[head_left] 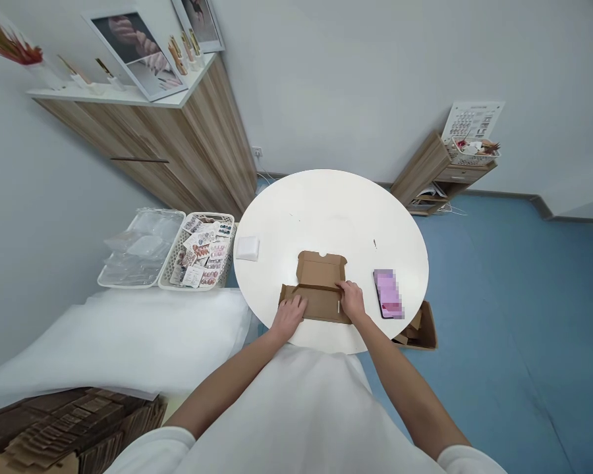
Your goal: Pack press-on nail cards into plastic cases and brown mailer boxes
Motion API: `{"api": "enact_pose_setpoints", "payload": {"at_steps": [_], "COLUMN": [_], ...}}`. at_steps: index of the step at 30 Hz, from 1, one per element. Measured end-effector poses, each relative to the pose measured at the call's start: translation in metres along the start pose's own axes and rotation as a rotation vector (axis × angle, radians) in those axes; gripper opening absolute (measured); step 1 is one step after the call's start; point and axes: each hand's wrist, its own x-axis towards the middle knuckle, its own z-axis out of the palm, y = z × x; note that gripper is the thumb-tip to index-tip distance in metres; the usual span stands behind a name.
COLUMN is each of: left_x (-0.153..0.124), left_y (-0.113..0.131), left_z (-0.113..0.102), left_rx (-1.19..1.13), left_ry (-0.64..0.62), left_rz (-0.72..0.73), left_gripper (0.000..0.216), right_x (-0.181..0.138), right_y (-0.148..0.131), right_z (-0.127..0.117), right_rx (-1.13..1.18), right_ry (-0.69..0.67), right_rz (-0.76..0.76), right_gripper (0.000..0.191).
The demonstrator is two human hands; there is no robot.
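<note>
A brown cardboard mailer box [321, 268], partly unfolded, lies near the front of the round white table [326, 204]. Its lid panel is spread away from me, with a small notch in the far edge. My left hand [289, 317] grips the left side of the near panel, its fingers bent over the cardboard. At the right end of the fold, my right hand [352, 299] is closed on the side flap. A small white strip shows on the near panel beside it. To the right of that hand lies a phone [389, 294] with a pinkish, pixelated screen.
A small white packet [248, 248] sits at the table's left edge. Left of the table are a basket of nail sets [200, 253] and a tray of clear bags [141, 247]. Below are white packing sheets [128, 336] and stacked flat cardboard [74, 428]. A cardboard carton [429, 327] stands at lower right.
</note>
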Motion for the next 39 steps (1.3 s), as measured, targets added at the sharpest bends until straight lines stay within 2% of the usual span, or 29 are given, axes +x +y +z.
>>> {"api": "enact_pose_setpoints", "payload": {"at_steps": [4,8,11,15,17,22,25,28,31,32,35,39], "left_x": [0.004,0.019,0.031,0.037,0.036,0.034,0.027,0.008,-0.016,-0.022,-0.028,-0.017], "left_y": [0.004,0.004,0.0,-0.004,-0.004,-0.001,-0.003,-0.014,-0.034,-0.04,-0.051,-0.048], "left_z": [-0.005,-0.015,-0.02,-0.019,-0.017,-0.018,-0.023,-0.023,-0.013,-0.008,0.004,0.008], "left_rx": [0.032,0.059,0.066,0.06,0.072,0.065,0.063,-0.014,-0.217,-0.312,-0.562,-0.797], "left_ry": [0.066,0.08,0.004,-0.026,-0.02,0.002,0.048,0.138,0.213,0.207,0.163,0.147], "left_rz": [-0.023,0.036,0.077,0.09,0.089,0.092,0.066,-0.129,-0.489,-0.555,-0.522,-0.552], "left_gripper": [0.079,0.106,0.117,0.119,0.119,0.114,0.117,0.12,0.107,0.099,0.071,0.05], "right_x": [-0.005,-0.007,-0.008,-0.017,-0.023,-0.033,-0.032,-0.031,-0.032,-0.033,-0.034,-0.032], "right_y": [-0.002,-0.003,-0.005,-0.016,-0.024,-0.034,-0.032,-0.029,-0.028,-0.028,-0.028,-0.028], "right_z": [0.001,0.003,0.001,-0.008,-0.011,-0.001,0.008,0.011,0.011,0.011,0.013,0.014], "right_rx": [-0.099,-0.13,-0.122,-0.17,-0.197,-0.212,-0.235,-0.236,-0.227,-0.223,-0.218,-0.237], "right_ry": [-0.007,-0.023,-0.031,0.102,0.114,-0.137,-0.155,-0.149,-0.146,-0.142,-0.144,-0.171], "right_rz": [-0.047,-0.051,-0.033,-0.043,-0.104,-0.264,-0.25,-0.244,-0.246,-0.244,-0.235,-0.232], "right_gripper": [0.047,0.045,0.041,0.032,0.043,0.097,0.107,0.11,0.11,0.11,0.109,0.108]}}
